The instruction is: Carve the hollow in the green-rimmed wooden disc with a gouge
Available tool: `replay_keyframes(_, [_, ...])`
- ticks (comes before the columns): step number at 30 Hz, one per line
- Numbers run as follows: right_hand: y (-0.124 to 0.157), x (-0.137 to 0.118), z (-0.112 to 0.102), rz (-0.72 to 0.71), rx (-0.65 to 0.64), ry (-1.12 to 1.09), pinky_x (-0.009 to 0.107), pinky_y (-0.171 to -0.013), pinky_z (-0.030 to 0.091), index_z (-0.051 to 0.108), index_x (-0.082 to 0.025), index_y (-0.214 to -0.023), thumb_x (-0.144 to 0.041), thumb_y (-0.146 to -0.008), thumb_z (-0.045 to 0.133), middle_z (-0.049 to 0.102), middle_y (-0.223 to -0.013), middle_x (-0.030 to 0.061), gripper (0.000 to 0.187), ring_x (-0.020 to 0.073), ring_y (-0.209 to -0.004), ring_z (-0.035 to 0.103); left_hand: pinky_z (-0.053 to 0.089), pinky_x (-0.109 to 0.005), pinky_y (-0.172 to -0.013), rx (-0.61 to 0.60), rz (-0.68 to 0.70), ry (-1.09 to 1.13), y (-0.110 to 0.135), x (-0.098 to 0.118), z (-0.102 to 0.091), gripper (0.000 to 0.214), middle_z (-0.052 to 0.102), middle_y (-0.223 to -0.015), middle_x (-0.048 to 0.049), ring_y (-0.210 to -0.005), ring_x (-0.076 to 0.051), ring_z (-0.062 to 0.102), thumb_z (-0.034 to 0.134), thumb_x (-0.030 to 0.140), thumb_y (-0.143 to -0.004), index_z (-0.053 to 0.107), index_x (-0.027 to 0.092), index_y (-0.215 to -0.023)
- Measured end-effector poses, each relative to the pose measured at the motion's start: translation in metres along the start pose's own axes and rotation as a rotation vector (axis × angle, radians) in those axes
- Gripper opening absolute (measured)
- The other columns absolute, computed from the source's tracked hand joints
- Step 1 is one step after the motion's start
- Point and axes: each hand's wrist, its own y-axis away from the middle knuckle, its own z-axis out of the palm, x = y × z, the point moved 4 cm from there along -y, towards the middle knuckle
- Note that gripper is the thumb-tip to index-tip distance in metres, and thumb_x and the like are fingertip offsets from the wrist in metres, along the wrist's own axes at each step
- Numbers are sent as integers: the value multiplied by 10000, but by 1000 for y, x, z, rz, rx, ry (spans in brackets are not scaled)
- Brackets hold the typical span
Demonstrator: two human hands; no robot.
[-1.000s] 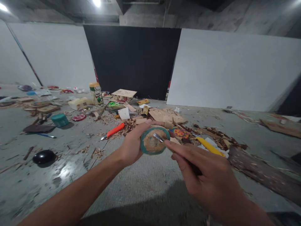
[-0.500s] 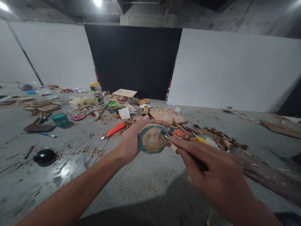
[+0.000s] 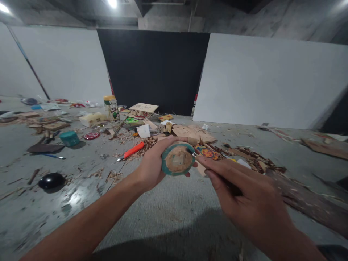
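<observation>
In the middle of the head view, my left hand (image 3: 153, 161) is wrapped round a wooden disc (image 3: 178, 159) with a teal rim and a rough, bare-wood centre. The disc's face is tilted up toward me. From the right, my right hand (image 3: 244, 188) grips a carving tool (image 3: 193, 153) with a wooden handle and a metal tip. That tip touches the disc near its upper right edge. Most of the handle is hidden in my fingers. A wrapping like a bandage shows on one left finger.
An orange box cutter (image 3: 133, 149) lies left of my hands among wood shavings. Further left are a teal lid (image 3: 69, 138), a black domed object (image 3: 51, 180) and a paintbrush (image 3: 54, 156). A yellow-capped bottle (image 3: 111, 108) stands behind. A patterned disc (image 3: 207, 152) lies beyond my right hand.
The disc has turned slightly in my left hand and shifted a little to the right. The tool tip has moved slightly right along with my right hand's small motion.
</observation>
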Motion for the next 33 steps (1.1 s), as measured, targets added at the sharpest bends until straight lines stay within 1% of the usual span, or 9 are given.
replay_keyframes(4, [0, 1, 0, 14, 34, -22, 275, -727, 601, 698, -194, -1094, -80, -910, 557, 781, -997, 60, 258, 172, -867, 742, 554, -364, -673, -3, 4, -6, 0, -1, -1, 457, 717, -947, -160, -814, -272, 698, 424, 410, -934, 654, 104, -1184])
replay_keyframes(9, [-1, -1, 5, -35, -37, -91, 249, -671, 582, 699, -212, -1106, -54, -912, 544, 762, -932, 38, 295, 139, -799, 724, 529, -306, -618, 38, 30, -44, -1, 1, 0, 400, 727, -970, -152, -859, -265, 686, 440, 378, -930, 704, 115, -1073])
replay_keyframes(12, [-1, 0, 4, -18, -19, -77, 252, -693, 582, 699, -193, -1106, -55, -911, 549, 766, -951, 48, 282, 144, -827, 727, 529, -309, -604, 63, 28, -49, 0, 1, -1, 393, 731, -944, -147, -837, -265, 686, 444, 381, -922, 711, 120, -1044])
replay_keyframes(15, [-1, 1, 3, 1, 6, -52, 262, -710, 585, 706, -187, -1084, -65, -903, 566, 773, -978, 56, 260, 160, -863, 734, 532, -323, -605, 61, 8, -55, 0, 1, -1, 396, 732, -921, -142, -809, -263, 688, 449, 394, -918, 712, 125, -1041])
replay_keyframes(19, [-1, -1, 6, -8, -38, -89, 256, -652, 585, 700, -202, -1131, -67, -912, 542, 778, -951, 48, 302, 157, -809, 738, 518, -307, -644, 71, 32, -69, -1, 1, -1, 387, 733, -928, -133, -847, -253, 679, 475, 410, -905, 729, 132, -991])
replay_keyframes(22, [0, -1, 7, -14, -37, -68, 261, -622, 589, 708, -185, -1149, -78, -915, 538, 784, -969, 68, 308, 172, -798, 747, 502, -299, -667, 96, 37, -142, -1, 1, -2, 378, 734, -931, -122, -855, -243, 670, 493, 420, -896, 735, 140, -976])
replay_keyframes(26, [0, 4, 7, 29, -64, 8, 289, -630, 603, 739, -162, -1107, -98, -913, 529, 795, -972, 81, 293, 194, -769, 761, 486, -296, -627, 110, 55, -281, -1, 4, -6, 395, 731, -957, -111, -814, -234, 660, 532, 453, -876, 723, 150, -1041])
replay_keyframes(30, [-3, 7, 5, 86, -70, -34, 271, -700, 608, 753, -195, -1085, -122, -907, 536, 797, -1006, 49, 290, 186, -842, 766, 514, -325, -682, 206, 55, -219, -2, 8, -13, 424, 734, -1000, -122, -871, -258, 669, 548, 465, -860, 699, 132, -1075])
replay_keyframes(33, [-2, 7, 11, 103, -81, -50, 287, -747, 601, 744, -197, -1112, -134, -911, 523, 794, -1023, 44, 305, 188, -864, 762, 526, -358, -784, 239, 53, -125, -4, 7, -14, 414, 743, -964, -145, -905, -269, 685, 534, 424, -858, 688, 92, -1051])
